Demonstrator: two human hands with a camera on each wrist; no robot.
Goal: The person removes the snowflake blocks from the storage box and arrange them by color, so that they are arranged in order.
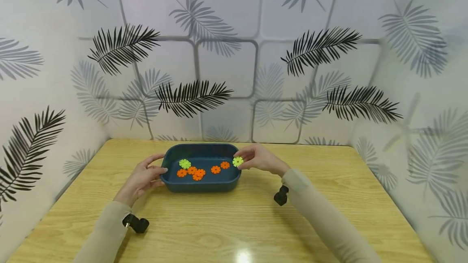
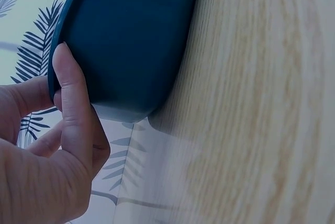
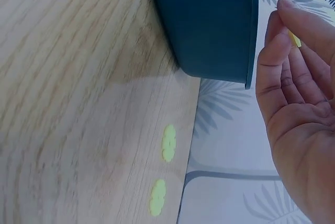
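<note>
A dark blue rectangular tub (image 1: 201, 188) stands on the table, with several orange snowflake discs (image 1: 215, 169) and yellow-green ones (image 1: 185, 164) lying inside. My left hand (image 1: 140, 180) grips the tub's left end, pinching its rim between thumb and fingers; the left wrist view shows fingers against the outer wall (image 2: 125, 41). At the right end, my right hand (image 1: 261, 159) pinches a yellow-green snowflake disc (image 1: 238, 162) by its edge, level with the rim. In the right wrist view only a sliver of that disc (image 3: 294, 39) shows between the fingers.
Two more yellow-green discs (image 3: 168, 143) lie on the wooden table (image 3: 78, 103) outside the tub in the right wrist view; the head view does not show them. Behind the table rises a leaf-patterned wall covering (image 1: 226, 68). Black wrist cameras (image 1: 281, 195) hang below both forearms.
</note>
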